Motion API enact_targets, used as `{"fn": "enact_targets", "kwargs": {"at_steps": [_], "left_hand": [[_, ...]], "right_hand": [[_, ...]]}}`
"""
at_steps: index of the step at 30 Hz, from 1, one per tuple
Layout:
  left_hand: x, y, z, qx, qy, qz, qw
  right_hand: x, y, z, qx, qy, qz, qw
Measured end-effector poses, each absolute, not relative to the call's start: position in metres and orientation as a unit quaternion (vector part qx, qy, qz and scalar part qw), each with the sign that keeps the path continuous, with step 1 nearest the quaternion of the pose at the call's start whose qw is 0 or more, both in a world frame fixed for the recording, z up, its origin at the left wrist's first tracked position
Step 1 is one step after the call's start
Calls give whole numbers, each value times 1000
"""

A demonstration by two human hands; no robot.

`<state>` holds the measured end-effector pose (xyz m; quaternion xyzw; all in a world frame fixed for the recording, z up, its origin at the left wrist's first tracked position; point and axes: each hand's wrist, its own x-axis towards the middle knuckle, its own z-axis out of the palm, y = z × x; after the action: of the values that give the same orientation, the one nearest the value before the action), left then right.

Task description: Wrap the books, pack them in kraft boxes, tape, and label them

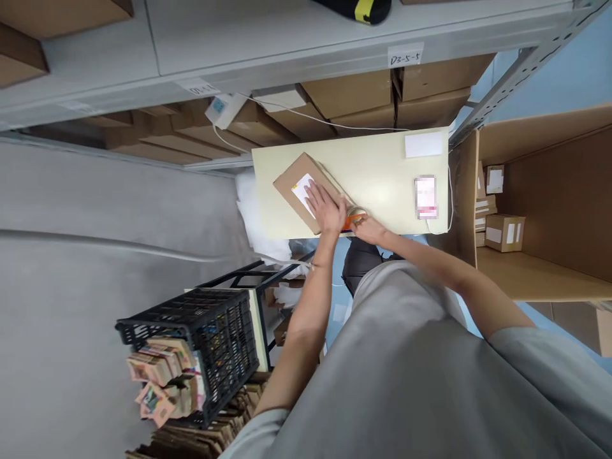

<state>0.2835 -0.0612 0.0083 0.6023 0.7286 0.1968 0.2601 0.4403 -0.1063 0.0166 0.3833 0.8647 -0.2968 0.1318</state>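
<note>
A closed brown cardboard box (pixel 288 180) with a white label (pixel 301 191) lies at a slant on the pale yellow table (pixel 382 166). My left hand (pixel 325 207) rests on its top with the fingers spread, partly over the label. Beside the box's right end, my right hand (pixel 367 228) is closed round an orange tape dispenser (pixel 351 221), which holds a roll of tape (pixel 356 210). The dispenser is close to the box's lower right corner; whether tape touches the box is too small to tell.
On the table's right lie a phone (pixel 426 197) and a white paper (pixel 423 145). A shelf with cartons (pixel 354 92) runs behind. Right stands a large open carton (pixel 549 274) holding small boxes; lower left, a black crate (pixel 224 344).
</note>
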Motion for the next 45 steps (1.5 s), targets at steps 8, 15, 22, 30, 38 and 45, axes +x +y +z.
{"fn": "enact_targets", "kwargs": {"at_steps": [8,15,22,30,38,45], "left_hand": [[300,-84,6,599,742,144,263],[293,-83,-3,641,732,78,218],[284,-92,2,694,676,54,240],[286,-89,11,701,664,78,249],[271,-86,10,722,617,139,280],[281,-5,100,685,570,420,170]], "right_hand": [[471,-137,9,391,869,-273,130],[587,-117,-3,436,859,-222,151],[558,-57,7,456,853,-217,133],[496,-57,57,534,776,-283,184],[467,3,109,654,683,-256,199],[457,56,232,720,663,-202,-36]]}}
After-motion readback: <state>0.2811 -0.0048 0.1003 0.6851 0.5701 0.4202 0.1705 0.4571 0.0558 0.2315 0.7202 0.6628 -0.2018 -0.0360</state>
